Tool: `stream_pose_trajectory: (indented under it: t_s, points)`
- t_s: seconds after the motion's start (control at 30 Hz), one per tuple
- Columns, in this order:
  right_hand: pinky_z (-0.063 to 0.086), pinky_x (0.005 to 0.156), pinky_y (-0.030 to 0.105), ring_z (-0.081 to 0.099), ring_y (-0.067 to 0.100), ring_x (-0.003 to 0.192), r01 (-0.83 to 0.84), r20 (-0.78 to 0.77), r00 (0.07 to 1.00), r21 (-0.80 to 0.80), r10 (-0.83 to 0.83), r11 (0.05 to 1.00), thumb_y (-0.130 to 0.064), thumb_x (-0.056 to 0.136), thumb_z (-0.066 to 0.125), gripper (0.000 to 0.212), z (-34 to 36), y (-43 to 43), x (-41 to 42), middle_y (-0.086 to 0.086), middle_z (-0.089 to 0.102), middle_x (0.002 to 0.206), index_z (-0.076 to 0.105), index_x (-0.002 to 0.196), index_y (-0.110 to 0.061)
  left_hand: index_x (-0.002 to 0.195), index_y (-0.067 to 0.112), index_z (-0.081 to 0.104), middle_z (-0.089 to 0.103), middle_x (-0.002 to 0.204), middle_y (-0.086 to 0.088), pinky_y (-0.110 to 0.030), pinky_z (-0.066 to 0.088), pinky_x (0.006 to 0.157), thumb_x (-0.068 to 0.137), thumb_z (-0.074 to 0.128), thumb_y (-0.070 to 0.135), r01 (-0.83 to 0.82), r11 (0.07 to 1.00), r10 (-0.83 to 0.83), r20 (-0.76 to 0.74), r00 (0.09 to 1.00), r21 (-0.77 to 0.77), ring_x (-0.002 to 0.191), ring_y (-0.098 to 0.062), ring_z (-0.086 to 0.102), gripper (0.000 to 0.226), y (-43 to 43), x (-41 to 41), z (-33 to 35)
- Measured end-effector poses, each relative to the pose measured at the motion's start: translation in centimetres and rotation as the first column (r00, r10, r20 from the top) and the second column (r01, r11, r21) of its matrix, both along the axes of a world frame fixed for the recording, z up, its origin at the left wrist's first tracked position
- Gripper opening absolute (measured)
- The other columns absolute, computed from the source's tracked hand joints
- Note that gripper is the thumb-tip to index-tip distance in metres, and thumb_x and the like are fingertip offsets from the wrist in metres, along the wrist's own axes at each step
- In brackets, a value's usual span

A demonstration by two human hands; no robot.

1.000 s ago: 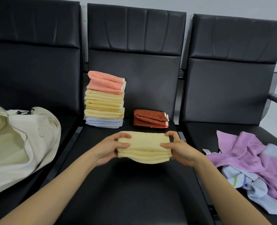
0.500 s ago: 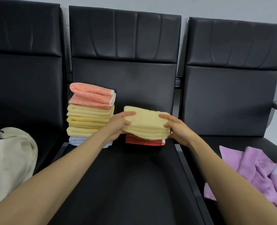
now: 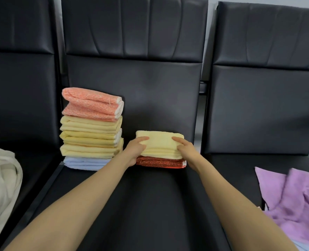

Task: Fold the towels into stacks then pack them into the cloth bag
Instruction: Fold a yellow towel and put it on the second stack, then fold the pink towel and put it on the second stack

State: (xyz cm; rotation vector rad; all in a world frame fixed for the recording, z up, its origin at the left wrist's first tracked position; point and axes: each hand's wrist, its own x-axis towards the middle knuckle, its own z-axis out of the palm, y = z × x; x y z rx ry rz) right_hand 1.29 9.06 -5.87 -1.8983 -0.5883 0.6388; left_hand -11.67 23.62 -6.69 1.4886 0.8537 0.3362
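Note:
A folded yellow towel lies on top of a folded red-orange towel at the back of the middle seat. My left hand grips its left end with the thumb on top. My right hand grips its right end the same way. To the left stands a tall stack of folded towels: coral on top, several yellow ones, a pale blue one at the bottom. The cream cloth bag lies on the left seat, partly out of view.
Loose purple towels lie crumpled on the right seat. Black padded chair backs rise right behind both stacks. The middle seat's front part is bare between my forearms.
Both hands carried the folded yellow towel from the seat's front to the back and set it down on the red-orange towel. The view leaned forward and right.

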Motion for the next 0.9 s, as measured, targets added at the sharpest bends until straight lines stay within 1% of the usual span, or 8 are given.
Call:
stream_pose_trajectory:
  t_s: [0.13,0.23,0.3,0.43,0.47,0.57,0.7,0.9]
  points:
    - [0.039,0.054,0.020,0.048,0.016,0.073,0.048,0.000,0.999,-0.023,-0.048,0.999,-0.001,0.089,0.027,0.060,1.2,-0.2,-1.0,0.007,0.054,0.126,0.055,0.133,-0.031,0.129,0.032,0.057,0.042,0.140,-0.009,-0.040,0.045,0.103,0.097,0.045,0.008,-0.070,0.997,0.070,-0.036,0.997,0.012,0.120,-0.027,0.047,0.042,-0.3,-0.3,0.7]
    - [0.049,0.079,0.031,0.059,0.024,0.104,0.053,0.048,0.997,0.031,-0.055,0.998,-0.003,0.096,0.038,0.046,3.2,-2.0,-2.2,0.007,0.051,0.135,0.050,0.138,-0.018,0.137,0.023,0.050,0.040,0.143,-0.010,-0.036,0.041,0.103,0.096,0.048,0.006,-0.091,0.996,0.091,-0.020,0.996,0.024,0.128,-0.028,0.042,0.045,-1.6,-1.8,2.2]
    - [0.043,0.090,0.030,0.048,0.022,0.126,0.065,0.079,0.994,0.059,-0.070,0.996,-0.007,0.096,0.045,0.042,4.3,-3.9,-2.7,0.006,0.046,0.143,0.050,0.137,-0.015,0.139,0.019,0.048,0.040,0.144,-0.011,-0.037,0.038,0.105,0.093,0.048,0.002,-0.105,0.994,0.105,-0.002,0.994,0.034,0.130,-0.027,0.041,0.048,-2.7,-3.3,3.0]
    - [0.037,0.091,0.027,0.045,0.020,0.127,0.110,0.124,0.985,0.107,-0.123,0.988,-0.012,0.095,0.054,0.040,6.8,-8.4,-4.7,0.002,0.046,0.140,0.051,0.134,-0.019,0.138,0.019,0.048,0.048,0.118,-0.002,-0.018,0.041,0.066,0.091,0.047,-0.002,-0.147,0.971,0.135,0.070,0.988,0.191,0.076,-0.005,0.048,0.052,-7.0,-6.3,5.5]
    - [0.038,0.090,0.027,0.046,0.019,0.124,0.116,0.143,0.981,0.115,-0.132,0.987,-0.013,0.095,0.054,0.040,7.4,-9.8,-5.3,0.001,0.047,0.136,0.051,0.135,-0.019,0.138,0.021,0.047,0.048,0.120,-0.002,-0.017,0.039,0.063,0.091,0.048,-0.001,-0.141,0.959,0.122,0.091,0.988,0.246,0.077,-0.005,0.048,0.052,-8.3,-6.7,6.1]
    - [0.037,0.091,0.025,0.047,0.016,0.122,0.157,0.211,0.959,0.154,-0.188,0.976,-0.014,0.095,0.056,0.040,8.6,-14.0,-6.7,-0.001,0.050,0.131,0.052,0.134,-0.019,0.140,0.023,0.046,0.044,0.136,-0.005,-0.023,0.042,0.085,0.093,0.052,0.003,-0.064,0.928,0.014,0.137,0.990,0.368,0.116,-0.015,0.048,0.051,-12.8,-7.2,7.7]
    - [0.040,0.088,0.025,0.056,0.016,0.106,0.230,0.280,0.924,0.136,-0.260,0.964,-0.014,0.091,0.062,0.034,8.7,-19.4,-7.6,0.002,0.060,0.119,0.058,0.125,-0.017,0.137,0.024,0.048,0.043,0.133,-0.001,-0.018,0.042,0.082,0.091,0.057,0.005,0.114,0.907,-0.195,0.163,0.967,0.406,0.110,-0.012,0.050,0.051,-18.6,-6.3,7.3]
    - [0.036,0.085,0.023,0.055,0.024,0.108,0.342,0.387,0.869,-0.023,-0.307,0.939,-0.012,0.091,0.061,0.040,6.8,-27.4,-7.3,0.008,0.056,0.126,0.054,0.130,-0.008,0.137,0.023,0.045,0.046,0.134,-0.006,-0.037,0.048,0.099,0.083,0.066,0.012,0.386,0.870,-0.402,-0.014,0.916,0.305,0.116,-0.023,0.054,0.059,-26.6,-3.6,4.1]
